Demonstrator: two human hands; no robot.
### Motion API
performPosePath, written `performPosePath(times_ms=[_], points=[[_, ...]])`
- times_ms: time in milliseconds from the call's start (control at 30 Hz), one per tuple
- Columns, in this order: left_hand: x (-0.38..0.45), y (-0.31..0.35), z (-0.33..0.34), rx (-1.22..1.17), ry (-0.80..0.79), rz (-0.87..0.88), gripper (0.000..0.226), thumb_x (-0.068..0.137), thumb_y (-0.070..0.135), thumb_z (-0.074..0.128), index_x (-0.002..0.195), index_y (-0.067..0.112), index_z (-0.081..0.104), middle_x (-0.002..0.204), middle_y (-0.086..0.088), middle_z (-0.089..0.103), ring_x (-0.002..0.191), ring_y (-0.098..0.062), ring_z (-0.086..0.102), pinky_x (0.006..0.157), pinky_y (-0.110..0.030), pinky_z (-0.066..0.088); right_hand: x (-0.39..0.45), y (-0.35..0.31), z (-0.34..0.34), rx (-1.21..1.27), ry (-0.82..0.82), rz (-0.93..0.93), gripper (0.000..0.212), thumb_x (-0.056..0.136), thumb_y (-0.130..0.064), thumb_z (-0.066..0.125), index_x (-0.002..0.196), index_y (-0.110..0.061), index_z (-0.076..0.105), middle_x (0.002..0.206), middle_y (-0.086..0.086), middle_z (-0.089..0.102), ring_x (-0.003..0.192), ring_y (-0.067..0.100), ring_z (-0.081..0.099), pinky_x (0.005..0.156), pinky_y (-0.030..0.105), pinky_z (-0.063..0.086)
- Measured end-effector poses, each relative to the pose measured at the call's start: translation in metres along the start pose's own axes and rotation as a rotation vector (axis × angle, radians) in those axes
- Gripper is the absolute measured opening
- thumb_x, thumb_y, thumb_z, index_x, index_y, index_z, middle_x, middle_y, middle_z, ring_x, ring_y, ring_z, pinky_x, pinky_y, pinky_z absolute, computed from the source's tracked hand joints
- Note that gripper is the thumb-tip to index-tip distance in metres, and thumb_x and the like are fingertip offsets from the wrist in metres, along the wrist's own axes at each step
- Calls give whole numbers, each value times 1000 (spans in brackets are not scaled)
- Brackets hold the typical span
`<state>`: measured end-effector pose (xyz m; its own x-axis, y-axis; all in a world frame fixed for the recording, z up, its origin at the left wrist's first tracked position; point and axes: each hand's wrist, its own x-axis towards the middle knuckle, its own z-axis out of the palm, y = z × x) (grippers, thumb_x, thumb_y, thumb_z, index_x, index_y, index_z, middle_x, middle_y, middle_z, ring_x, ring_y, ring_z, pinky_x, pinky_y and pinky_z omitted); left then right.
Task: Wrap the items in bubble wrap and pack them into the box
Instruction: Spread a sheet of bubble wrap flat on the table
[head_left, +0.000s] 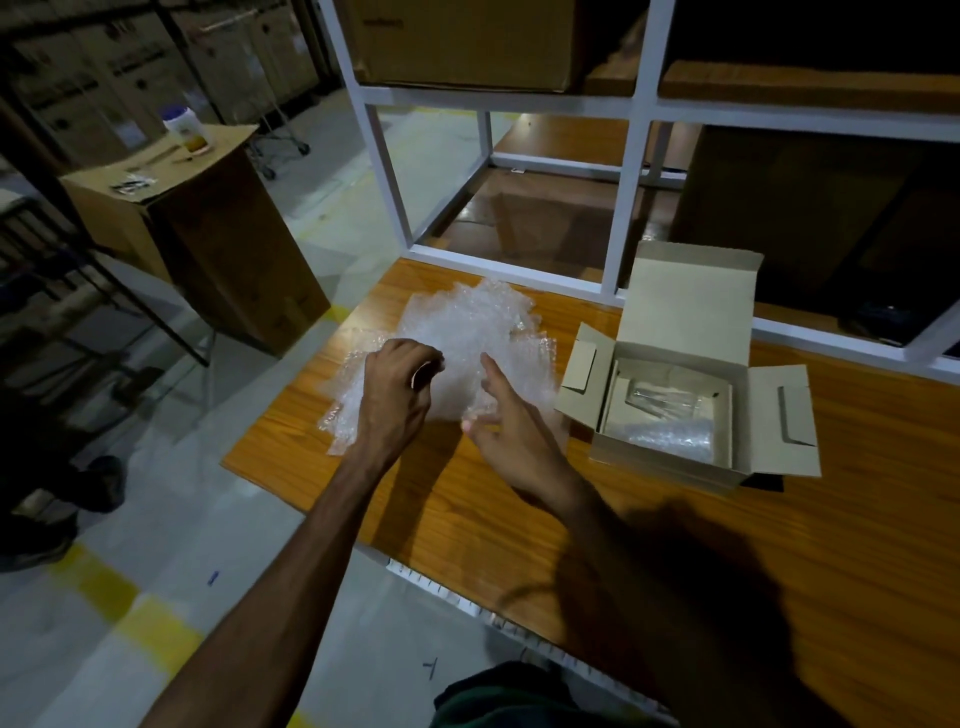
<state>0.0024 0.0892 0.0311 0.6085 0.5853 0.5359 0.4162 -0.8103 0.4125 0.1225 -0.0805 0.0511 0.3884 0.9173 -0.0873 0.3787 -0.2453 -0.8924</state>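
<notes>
A crumpled heap of clear bubble wrap (467, 332) lies on the wooden table (597, 519) near its far left corner. My left hand (397, 395) sits on the wrap's near left part, fingers curled and pinching a piece of it. My right hand (511, 431) rests at the wrap's near right edge with its fingers spread and straight. To the right stands an open grey cardboard box (691, 322), lid flap upright. Inside it lie a bubble-wrapped item (675, 434) and a clear glass-like object (657, 397). Any item under the heap is hidden.
A white metal shelf frame (631, 171) with brown cartons rises behind the table. A tall carton (208, 228) with a white bottle (182, 127) on top stands on the floor to the left. Someone's shoes (67, 493) show at far left.
</notes>
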Motion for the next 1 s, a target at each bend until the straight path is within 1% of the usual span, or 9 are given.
performPosePath(times_ms=[100,167,233,333,467,667,800,933,1000], points=[[-6,11,-11,-31,73,58,22,89,-13,64,100,4,73,98,-9,75,96,-24,66,83,-43,53,4,-14,0,5,26,-1,87,102,-29,64,164,-43,4,170,2,28,147,24,43,115,47,44],[-13,15,-14,-18,93,68,25,89,-15,63,103,3,73,100,-11,74,97,-24,65,85,-39,53,3,-17,-3,-60,73,-12,86,102,-36,62,165,-41,4,172,-1,21,154,25,32,120,57,36],[-20,16,-13,26,93,41,26,90,-11,66,109,6,72,106,-11,73,103,-25,64,88,-40,52,-3,-18,-6,-120,96,-24,84,101,-44,59,162,-47,1,173,-5,16,157,26,24,120,67,28],[-26,25,-7,119,55,-15,37,84,-7,66,117,9,71,117,-8,73,112,-27,60,90,-41,50,-20,-23,-10,-140,77,-72,85,99,-47,58,159,-54,-2,173,-8,14,158,26,20,120,70,25],[-17,49,-4,142,50,-168,54,77,-14,60,124,8,71,125,-10,72,119,-27,60,93,-40,53,-47,-29,-27,-157,106,-178,86,101,-43,60,164,-45,1,173,-14,7,160,15,10,126,60,22],[12,75,-11,198,66,-199,45,89,-7,58,129,12,69,127,-10,72,118,-28,65,98,-41,54,-78,-27,-73,-111,217,-219,81,103,-28,60,166,-39,9,173,-13,10,157,10,11,124,39,23],[20,98,-20,226,104,-179,40,95,-3,57,129,13,69,127,-10,72,116,-28,66,96,-42,55,-97,-18,-100,-129,311,-202,80,103,-28,60,165,-41,12,173,-15,9,158,12,13,123,37,21],[18,115,-32,245,133,-164,40,91,-3,67,127,13,69,123,-10,73,110,-30,67,90,-43,58,-123,-8,-125,-121,425,-207,81,102,-22,63,166,-37,15,172,-14,14,155,9,16,118,28,20],[13,123,-38,245,163,-154,37,90,-3,69,123,13,70,119,-10,74,105,-29,68,86,-41,58,-135,3,-136,-134,475,-197,82,101,-22,63,166,-37,15,172,-11,18,153,7,16,118,32,22]])
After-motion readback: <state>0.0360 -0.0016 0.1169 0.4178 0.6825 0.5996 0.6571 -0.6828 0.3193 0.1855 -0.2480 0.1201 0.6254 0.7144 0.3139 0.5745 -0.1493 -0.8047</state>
